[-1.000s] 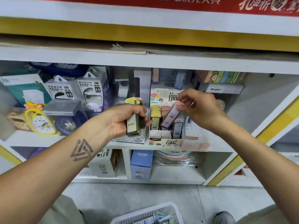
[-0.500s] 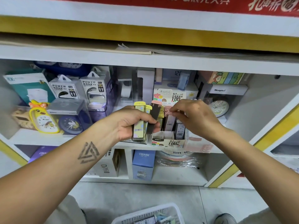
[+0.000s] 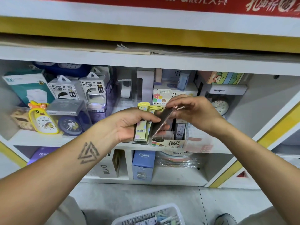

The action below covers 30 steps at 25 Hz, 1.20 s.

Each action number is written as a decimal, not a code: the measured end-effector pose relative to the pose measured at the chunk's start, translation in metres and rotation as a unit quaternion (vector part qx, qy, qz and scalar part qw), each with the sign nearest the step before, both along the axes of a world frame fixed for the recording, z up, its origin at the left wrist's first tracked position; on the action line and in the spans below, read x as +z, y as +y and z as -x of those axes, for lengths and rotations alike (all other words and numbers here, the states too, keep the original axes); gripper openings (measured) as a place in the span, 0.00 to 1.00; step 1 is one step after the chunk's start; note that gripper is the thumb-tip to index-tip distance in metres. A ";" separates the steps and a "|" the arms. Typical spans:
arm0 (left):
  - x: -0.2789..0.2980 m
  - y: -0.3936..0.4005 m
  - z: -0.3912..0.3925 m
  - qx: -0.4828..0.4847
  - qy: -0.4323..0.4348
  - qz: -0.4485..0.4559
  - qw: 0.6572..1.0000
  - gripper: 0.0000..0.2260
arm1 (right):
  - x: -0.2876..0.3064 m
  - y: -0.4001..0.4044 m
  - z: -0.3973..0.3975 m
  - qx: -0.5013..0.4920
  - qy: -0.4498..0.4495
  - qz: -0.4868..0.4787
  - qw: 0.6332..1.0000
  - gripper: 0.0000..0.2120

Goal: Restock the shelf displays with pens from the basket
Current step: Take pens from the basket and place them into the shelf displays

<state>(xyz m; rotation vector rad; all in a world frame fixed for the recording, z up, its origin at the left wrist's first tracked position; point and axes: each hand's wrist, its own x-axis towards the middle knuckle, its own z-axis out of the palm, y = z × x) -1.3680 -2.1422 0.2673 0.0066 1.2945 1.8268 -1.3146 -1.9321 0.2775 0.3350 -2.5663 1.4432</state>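
My left hand grips a stack of slim yellow refill packs in front of the middle shelf. My right hand pinches the top end of a dark, tilted pack that leans against that stack. Behind both hands sits the cardboard display box marked 0.7 and 100, with more packs standing in it. The white basket sits on the floor at the bottom edge, holding several small items.
Power bank boxes, a yellow duck clock and a blue clock fill the shelf's left. A boxed clock stands at the right. Blue CRUHRE box sits on the lower shelf. A shoe is at bottom right.
My right hand left the display box and came to the stack in my left hand, where it now pinches a dark pack. Both hands have shifted slightly towards each other.
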 end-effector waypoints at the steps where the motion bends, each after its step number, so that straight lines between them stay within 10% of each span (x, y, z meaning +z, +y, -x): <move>1: 0.000 -0.002 0.003 0.016 0.001 0.010 1.000 0.12 | 0.004 0.004 -0.002 -0.001 0.001 0.002 1.000 0.12; 12: 0.002 -0.010 0.005 0.109 0.017 0.100 0.989 0.06 | 0.010 0.029 0.000 -0.082 0.047 -0.087 0.992 0.08; 26: -0.001 -0.006 0.000 0.085 0.079 0.128 0.985 0.13 | -0.030 -0.002 0.000 -0.074 0.151 -0.408 0.897 0.06; 30: -0.002 -0.005 -0.002 0.061 0.079 0.115 0.988 0.17 | -0.026 -0.010 0.000 -0.096 0.125 -0.256 0.954 0.04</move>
